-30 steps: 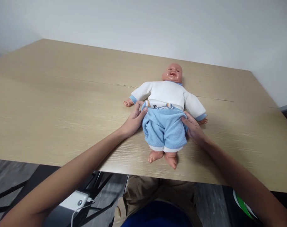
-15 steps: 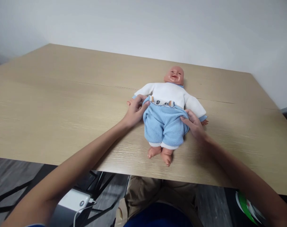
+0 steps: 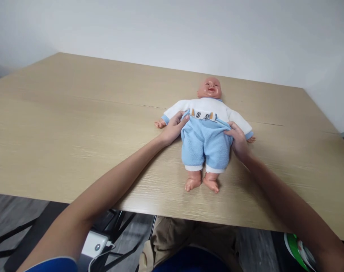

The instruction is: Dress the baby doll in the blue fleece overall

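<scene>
Head view: my left grip (image 3: 174, 129) and right grip (image 3: 239, 140) pinch opposite waist edges of fuzzy light-blue cloth pants (image 3: 204, 140), probably to spread them evenly; bald plastic doll (image 3: 210, 87) wears them, face-up on pale wood-grain desk (image 3: 75, 132).

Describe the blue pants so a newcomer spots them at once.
On the wood-toned table lies a doll, face up, feet toward the near edge. Its pants cover the lower body, pinched near the waist by the left hand and right hand. They are fuzzy and light blue with white leg cuffs, unlike the mostly white top above.
</scene>
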Action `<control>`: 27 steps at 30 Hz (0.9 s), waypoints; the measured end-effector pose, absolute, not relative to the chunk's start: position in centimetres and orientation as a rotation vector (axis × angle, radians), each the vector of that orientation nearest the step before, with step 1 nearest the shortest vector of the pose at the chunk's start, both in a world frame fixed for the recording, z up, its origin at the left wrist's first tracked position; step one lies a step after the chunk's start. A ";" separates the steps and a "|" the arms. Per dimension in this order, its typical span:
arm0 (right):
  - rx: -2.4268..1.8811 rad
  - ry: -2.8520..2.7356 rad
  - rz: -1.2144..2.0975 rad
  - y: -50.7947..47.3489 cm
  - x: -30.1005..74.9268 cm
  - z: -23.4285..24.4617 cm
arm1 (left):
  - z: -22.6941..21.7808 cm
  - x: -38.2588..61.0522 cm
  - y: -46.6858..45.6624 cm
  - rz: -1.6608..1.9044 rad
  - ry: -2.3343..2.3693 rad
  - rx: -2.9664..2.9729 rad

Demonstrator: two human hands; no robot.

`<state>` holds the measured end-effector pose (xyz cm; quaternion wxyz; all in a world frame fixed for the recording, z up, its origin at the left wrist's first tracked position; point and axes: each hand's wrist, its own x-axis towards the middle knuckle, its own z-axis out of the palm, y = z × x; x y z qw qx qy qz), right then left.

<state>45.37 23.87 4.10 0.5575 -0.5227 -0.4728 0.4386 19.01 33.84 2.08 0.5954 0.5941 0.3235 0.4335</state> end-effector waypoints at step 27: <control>-1.270 -1.010 1.127 26.2 46.8 3.0 | 2.9 18.8 35.5 0.968 0.878 1.549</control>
